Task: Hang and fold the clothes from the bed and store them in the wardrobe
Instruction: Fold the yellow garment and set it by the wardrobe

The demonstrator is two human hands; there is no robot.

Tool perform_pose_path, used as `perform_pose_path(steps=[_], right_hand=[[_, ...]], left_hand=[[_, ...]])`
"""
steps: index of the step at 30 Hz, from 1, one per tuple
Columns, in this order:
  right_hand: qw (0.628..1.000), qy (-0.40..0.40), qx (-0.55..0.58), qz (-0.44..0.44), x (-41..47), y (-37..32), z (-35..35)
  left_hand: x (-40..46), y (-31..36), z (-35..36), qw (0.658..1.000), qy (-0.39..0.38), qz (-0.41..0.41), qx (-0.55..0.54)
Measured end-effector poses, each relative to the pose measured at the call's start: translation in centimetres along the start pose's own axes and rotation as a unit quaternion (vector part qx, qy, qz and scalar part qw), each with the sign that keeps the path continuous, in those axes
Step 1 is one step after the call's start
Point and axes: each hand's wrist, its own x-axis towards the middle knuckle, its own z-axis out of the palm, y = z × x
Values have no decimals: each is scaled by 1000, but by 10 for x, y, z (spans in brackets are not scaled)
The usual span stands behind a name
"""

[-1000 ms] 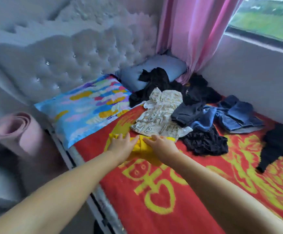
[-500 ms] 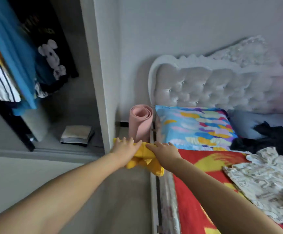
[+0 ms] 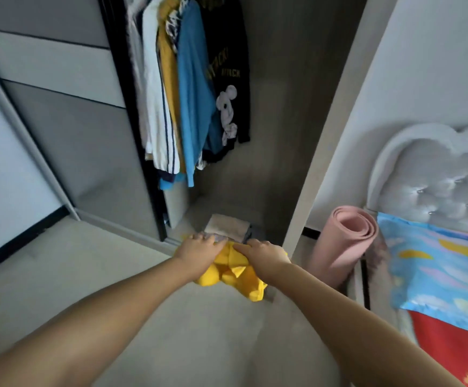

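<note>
Both hands curled round a folded yellow garment [image 3: 234, 270]: left hand [image 3: 199, 248] gripping its left end, right hand [image 3: 265, 256] its right end, knuckles up, forefingers stretched forward along the top edge. From the head view: bundle carried in the air above a pale grey floor [image 3: 199, 331], just in front of the open wardrobe [image 3: 271, 135] and short of its sill. Long axis of the bundle running left to right between the two grips, roughly level; folded edge toward the wardrobe, loose folds sagging downward below the hands, one corner hanging lowest at the right. Beyond the fingertips, on the wardrobe floor, a small stack of folded clothes [image 3: 231, 227], beige on top, greyer layers beneath. Above it, on the left of the compartment, hung garments in a row: a white striped top [image 3: 157, 107], a mustard piece [image 3: 168, 79], a blue top [image 3: 193, 93] and a black printed sweatshirt [image 3: 227, 79]. Left of that, a grey sliding door [image 3: 59, 107] with a dark frame. Right of the wardrobe's side panel, a pink rolled mat [image 3: 344, 244] standing on end against the white wall, just beside the bed [image 3: 450, 350]. At the bed's head, a tufted grey headboard [image 3: 436, 180]; below it a pillow [image 3: 433, 272] in blue, yellow and purple, then a red cover with yellow print.
</note>
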Motion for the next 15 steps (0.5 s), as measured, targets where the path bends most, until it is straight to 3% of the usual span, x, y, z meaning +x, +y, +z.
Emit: perform_pose_path(steps=[6,15], right_hand=[[999,-20,-18,-42,80,-26,3],[998,5,-26,-49,212,22,6]], left_hand=[[17,-60,35,999,-26,-27,-11],[131,-121,56,999,-37,-31,-7]])
